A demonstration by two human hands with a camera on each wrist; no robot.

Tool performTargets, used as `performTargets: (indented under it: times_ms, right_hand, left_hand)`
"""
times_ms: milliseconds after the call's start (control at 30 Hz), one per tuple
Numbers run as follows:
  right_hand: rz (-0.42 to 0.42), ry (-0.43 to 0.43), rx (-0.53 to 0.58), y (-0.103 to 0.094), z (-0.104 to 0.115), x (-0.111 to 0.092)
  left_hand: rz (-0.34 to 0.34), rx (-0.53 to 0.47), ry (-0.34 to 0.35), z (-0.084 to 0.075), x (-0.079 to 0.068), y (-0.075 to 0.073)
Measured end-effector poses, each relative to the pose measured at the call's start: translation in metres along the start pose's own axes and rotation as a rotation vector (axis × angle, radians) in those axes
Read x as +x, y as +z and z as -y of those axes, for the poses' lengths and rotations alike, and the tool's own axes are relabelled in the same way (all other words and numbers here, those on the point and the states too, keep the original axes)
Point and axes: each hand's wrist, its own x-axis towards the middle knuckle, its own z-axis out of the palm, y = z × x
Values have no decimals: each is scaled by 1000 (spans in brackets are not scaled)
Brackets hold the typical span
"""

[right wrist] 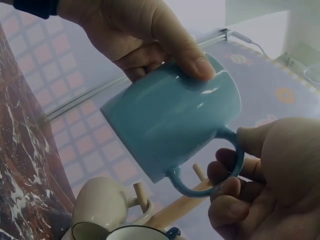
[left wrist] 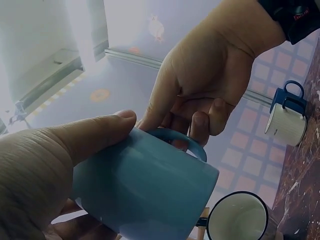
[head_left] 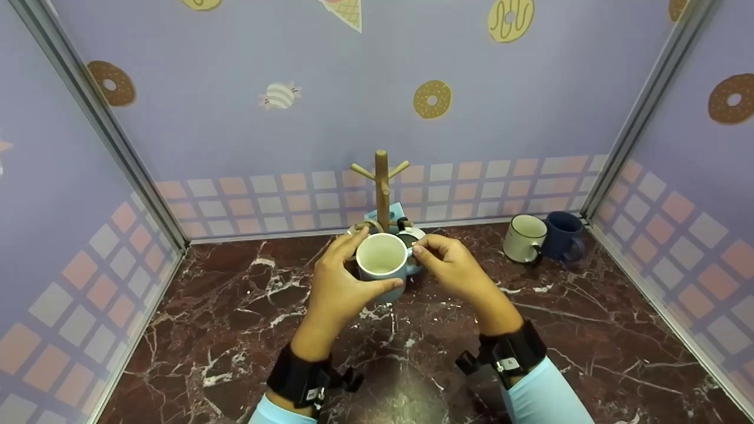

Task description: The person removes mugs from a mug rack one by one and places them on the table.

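A light blue mug (head_left: 383, 282) with a pale inside is held off the tabletop, in front of a wooden mug tree (head_left: 382, 194). My left hand (head_left: 339, 280) grips its body, thumb along the near side. My right hand (head_left: 456, 268) pinches the mug's handle (right wrist: 192, 192), fingers through the loop in the right wrist view. Behind the held mug, other mugs are on or beside the tree's lower part, partly hidden. Among them are a cream mug (right wrist: 100, 205) and a dark-rimmed mug (left wrist: 237, 220). The tree's upper pegs (head_left: 399, 169) are bare.
To the right, near the back wall, a cream mug with a dark rim (head_left: 524, 238) stands beside a dark blue mug (head_left: 562, 235). The dark red marbled tabletop (head_left: 235, 330) is bounded by patterned walls (head_left: 265, 141) at the back and sides.
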Motion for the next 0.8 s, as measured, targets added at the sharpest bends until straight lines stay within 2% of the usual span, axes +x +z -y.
performTargets:
  times_ms: [200, 500, 800]
  right_hand:
    - [-13, -25, -9, 0, 1, -1]
    - [-106, -62, -51, -1, 3, -2]
    - [-118, -58, -6, -3, 5, -3]
  left_hand:
    - [13, -47, -37, 2, 0, 0]
    - [35, -156, -129, 5, 0, 8]
    - [54, -150, -129, 6, -1, 11]
